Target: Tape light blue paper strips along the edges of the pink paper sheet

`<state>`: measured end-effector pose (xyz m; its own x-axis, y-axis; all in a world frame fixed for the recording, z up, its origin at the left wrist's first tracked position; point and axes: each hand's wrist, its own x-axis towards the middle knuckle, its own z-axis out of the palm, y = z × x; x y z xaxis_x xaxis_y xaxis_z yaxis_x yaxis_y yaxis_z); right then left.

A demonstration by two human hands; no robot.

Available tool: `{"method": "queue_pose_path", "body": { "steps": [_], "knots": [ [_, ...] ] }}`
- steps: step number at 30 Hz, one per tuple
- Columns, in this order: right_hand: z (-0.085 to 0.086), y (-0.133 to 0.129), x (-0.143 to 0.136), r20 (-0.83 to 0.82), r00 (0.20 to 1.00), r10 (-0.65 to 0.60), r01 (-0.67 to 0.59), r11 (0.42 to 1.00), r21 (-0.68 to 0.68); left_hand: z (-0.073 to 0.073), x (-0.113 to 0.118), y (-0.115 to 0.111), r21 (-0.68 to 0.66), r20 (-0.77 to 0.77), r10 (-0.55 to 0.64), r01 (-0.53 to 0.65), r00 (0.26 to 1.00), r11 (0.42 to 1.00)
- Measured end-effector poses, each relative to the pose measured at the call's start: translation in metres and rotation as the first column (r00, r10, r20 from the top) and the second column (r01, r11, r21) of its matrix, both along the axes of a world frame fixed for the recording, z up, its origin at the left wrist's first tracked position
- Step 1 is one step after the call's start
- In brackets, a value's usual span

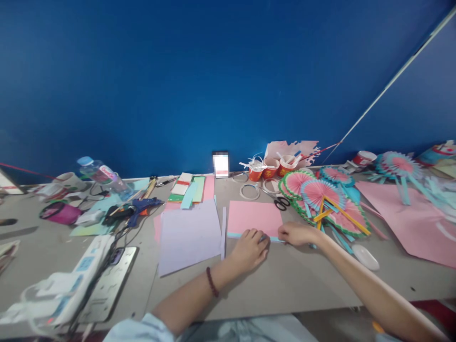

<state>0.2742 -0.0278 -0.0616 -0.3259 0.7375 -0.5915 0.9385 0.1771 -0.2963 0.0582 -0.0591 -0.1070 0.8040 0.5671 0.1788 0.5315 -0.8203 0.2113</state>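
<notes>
A pink paper sheet lies flat on the grey table, with a light blue strip along its near edge. My left hand, a beaded bracelet on its wrist, rests over that edge with its fingers bent and close together; what is under the fingertips is hidden. At the sheet's near right corner my right hand is closed in a pinch on the edge of the paper. Left of the pink sheet are a lilac sheet and a narrow lilac strip.
Black scissors, folded paper fans and a white mouse lie at the right. Red cups and a phone stand behind. At the left are a glue gun, bottle and power strip.
</notes>
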Motion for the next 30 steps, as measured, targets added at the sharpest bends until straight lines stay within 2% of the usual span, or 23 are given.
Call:
{"method": "queue_pose_path", "body": {
  "steps": [11, 21, 30],
  "knots": [
    [0.005, 0.002, -0.003, 0.040, 0.998, -0.047, 0.048, 0.998, -0.033, 0.004, 0.002, -0.002, 0.054, -0.051, 0.007, -0.004, 0.999, 0.999],
    [0.000, -0.008, 0.023, -0.028, 0.997, -0.067, 0.069, 0.995, 0.074, 0.006, 0.005, -0.004, 0.109, -0.086, -0.008, 0.017, 0.996, 0.994],
    [-0.006, -0.019, 0.020, 0.007, 0.996, -0.088, 0.084, 0.976, 0.203, 0.004, 0.005, -0.005, 0.137, -0.107, -0.011, 0.025, 0.994, 0.990]
  ]
}}
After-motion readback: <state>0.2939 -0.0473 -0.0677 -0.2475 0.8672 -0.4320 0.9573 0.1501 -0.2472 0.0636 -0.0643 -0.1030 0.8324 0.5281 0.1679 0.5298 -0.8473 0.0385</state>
